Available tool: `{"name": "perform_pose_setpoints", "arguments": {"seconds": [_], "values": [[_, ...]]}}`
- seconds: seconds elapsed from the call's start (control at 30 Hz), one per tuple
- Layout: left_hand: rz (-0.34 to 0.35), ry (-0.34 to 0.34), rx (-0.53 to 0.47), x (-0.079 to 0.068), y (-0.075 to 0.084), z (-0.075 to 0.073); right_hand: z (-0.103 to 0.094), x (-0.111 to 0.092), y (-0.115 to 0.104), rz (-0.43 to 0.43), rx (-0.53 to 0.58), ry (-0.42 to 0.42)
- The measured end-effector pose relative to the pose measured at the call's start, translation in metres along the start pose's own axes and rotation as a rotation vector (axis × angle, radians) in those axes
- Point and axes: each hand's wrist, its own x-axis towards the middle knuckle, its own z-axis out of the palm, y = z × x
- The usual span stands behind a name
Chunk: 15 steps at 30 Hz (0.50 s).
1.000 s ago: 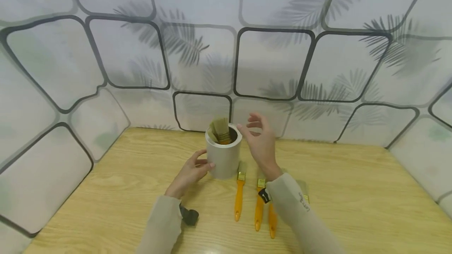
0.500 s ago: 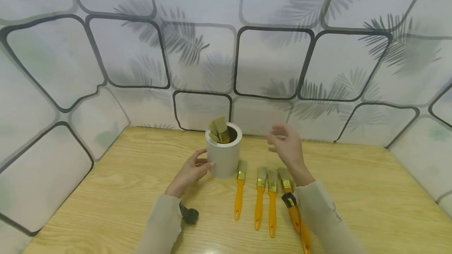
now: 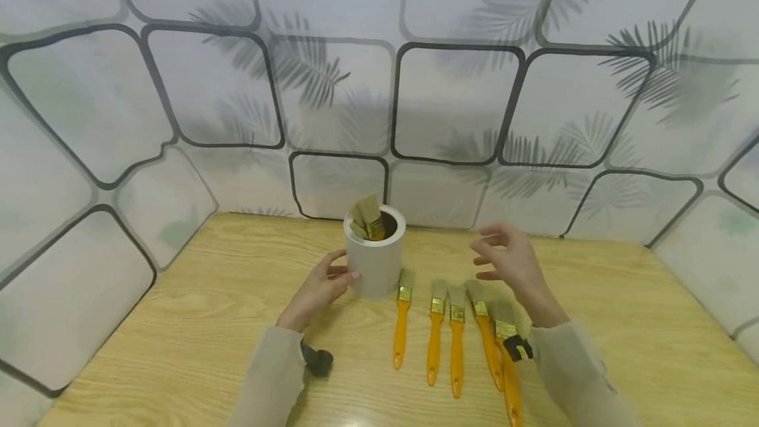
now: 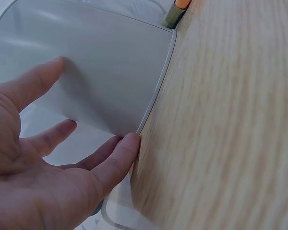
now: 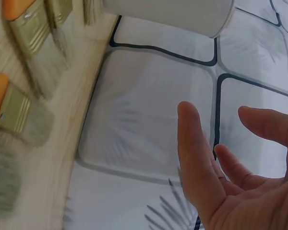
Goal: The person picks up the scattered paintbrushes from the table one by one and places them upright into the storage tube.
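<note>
A light grey can (image 3: 375,272) stands upright on the table, with paintbrushes (image 3: 369,216) inside, bristles up, leaning to the left of its mouth. My left hand (image 3: 315,295) rests its thumb and fingertips against the can's left side; the left wrist view shows these fingers spread and fairly straight near the base. My right hand (image 3: 514,265) hovers over the far ends of the paintbrushes on the right, fingers loosely bent. Nothing lies between its thumb and fingers in the right wrist view. Closest to it are a paintbrush (image 3: 487,341) and the wider rightmost paintbrush (image 3: 508,368).
More orange-handled paintbrushes lie bristles away from me: one by the can (image 3: 400,331), and two side by side (image 3: 435,348) further right. The wooden table (image 3: 255,256) ends at a patterned wall covering (image 3: 450,104) behind the can. Dark straps circle both wrists.
My right hand has drawn away from the can's rim to the right and nearer to me, uncovering the right-hand paintbrushes. My left hand and the can stay in place.
</note>
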Motion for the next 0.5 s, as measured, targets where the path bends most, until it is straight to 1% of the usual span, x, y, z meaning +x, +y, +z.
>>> {"name": "perform_pose_setpoints", "arguments": {"seconds": [0.23, 0.5], "values": [[0.003, -0.012, 0.017, -0.003, 0.002, -0.001, -0.014, -0.009, 0.008, 0.017, -0.025, -0.022], [0.005, -0.018, 0.001, -0.003, 0.003, 0.001, -0.029, -0.018, 0.021, 0.05, -0.03, -0.065]]}}
